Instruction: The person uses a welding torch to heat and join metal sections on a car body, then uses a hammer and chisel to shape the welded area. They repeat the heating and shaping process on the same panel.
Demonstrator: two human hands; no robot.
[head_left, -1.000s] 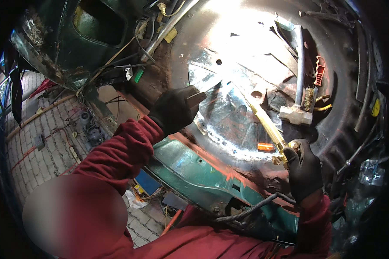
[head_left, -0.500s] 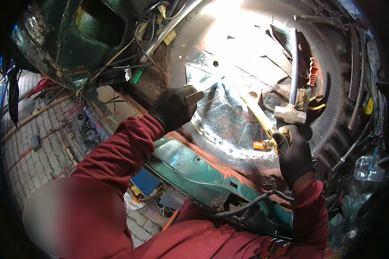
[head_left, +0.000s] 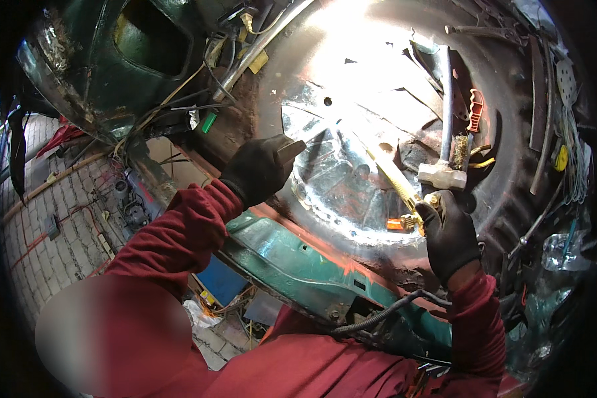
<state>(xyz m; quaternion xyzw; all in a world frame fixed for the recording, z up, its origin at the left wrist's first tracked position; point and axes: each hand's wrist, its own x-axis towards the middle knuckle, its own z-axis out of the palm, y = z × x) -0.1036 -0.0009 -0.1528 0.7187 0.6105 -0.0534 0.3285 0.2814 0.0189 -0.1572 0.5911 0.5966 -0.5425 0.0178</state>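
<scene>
The right hand point(head_left: 450, 229) gripped the torch point(head_left: 397, 181) by its valve end, probably the best hold; brass-coloured, it looked stiff and fairly heavy (smooth, perhaps slippery). It slanted over the pan point(head_left: 331, 207). The left hand point(head_left: 253, 171) clasped a bar point(head_left: 290, 152); a hammer point(head_left: 442, 176) lay nearby.

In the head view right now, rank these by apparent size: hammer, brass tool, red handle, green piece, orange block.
Largest to smallest:
1. Hammer
2. Brass tool, partly covered by the right hand
3. Red handle
Unranked, smallest: green piece and orange block look alike.
</scene>
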